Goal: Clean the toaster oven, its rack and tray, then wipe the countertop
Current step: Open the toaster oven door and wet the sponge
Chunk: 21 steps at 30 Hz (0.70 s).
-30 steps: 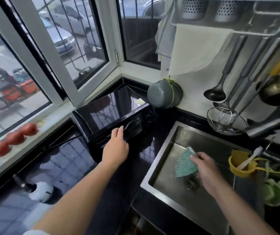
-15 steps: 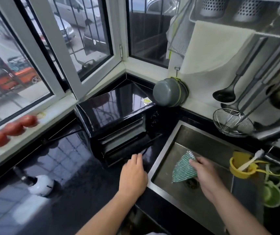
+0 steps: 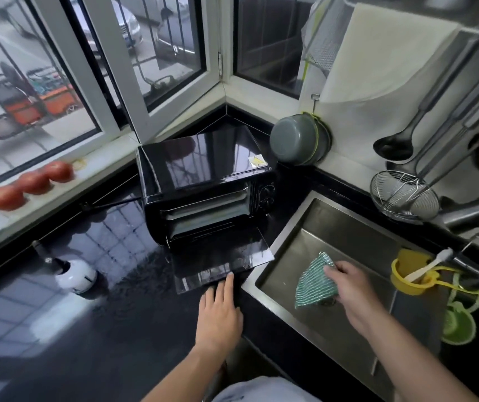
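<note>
Change: a second earlier the oven door was shut with my left hand on its top edge; half a second later it was partway down; now the door (image 3: 223,264) lay fully open, flat over the bench (image 3: 116,329).
Meaning: inside was reachable, so I judged the opening step done and pulling out the rack and tray as next. No cleaning had begun yet.
Left hand (image 3: 219,310): fingers straight and close together, flat on the bench, fingertips touching the door's front edge. Holding nothing.
Right hand (image 3: 354,291): over the sink (image 3: 290,227), fingers pinching the upper corner of the green striped cloth (image 3: 315,282). The cloth hung above the drain, as in both earlier views.
Toaster oven (image 3: 203,175): black, glossy, in the bench corner below the window, just left of the sink. Top reflected the window bars; yellow warning sticker near its right rear edge.
Rack and tray (image 3: 207,211): both pale metal, seated one above the other inside. Soiling could not be made out.
Door glass: streaked and smeared near the front edge.
</note>
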{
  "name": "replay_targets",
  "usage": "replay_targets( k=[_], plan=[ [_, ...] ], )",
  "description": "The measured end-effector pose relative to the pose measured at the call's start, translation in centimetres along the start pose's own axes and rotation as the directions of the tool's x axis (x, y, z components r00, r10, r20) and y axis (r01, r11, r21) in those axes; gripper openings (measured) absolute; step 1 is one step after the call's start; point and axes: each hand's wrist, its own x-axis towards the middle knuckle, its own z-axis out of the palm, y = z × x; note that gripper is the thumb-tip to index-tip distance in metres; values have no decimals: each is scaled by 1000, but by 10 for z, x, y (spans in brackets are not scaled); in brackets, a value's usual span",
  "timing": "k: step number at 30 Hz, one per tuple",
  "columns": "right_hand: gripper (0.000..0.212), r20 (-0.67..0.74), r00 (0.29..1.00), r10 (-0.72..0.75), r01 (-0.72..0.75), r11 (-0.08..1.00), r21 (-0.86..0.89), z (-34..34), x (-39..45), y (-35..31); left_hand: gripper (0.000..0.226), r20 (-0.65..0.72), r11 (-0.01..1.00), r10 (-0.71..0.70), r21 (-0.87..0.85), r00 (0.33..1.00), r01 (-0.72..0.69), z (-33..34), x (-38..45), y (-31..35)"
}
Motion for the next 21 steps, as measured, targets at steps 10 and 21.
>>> replay_targets(
  k=[10, 21],
  plan=[
    [12, 18, 1000, 9, -9, 1000, 7, 6, 4, -7, 85, 214, 987, -102, -99, 971, 126, -31, 7, 14],
    [13, 33, 999, 1, -3, 999, 43, 22, 11, -19, 33, 35, 632, -250, -751, 968, 190, -97, -2, -31]
  ],
)
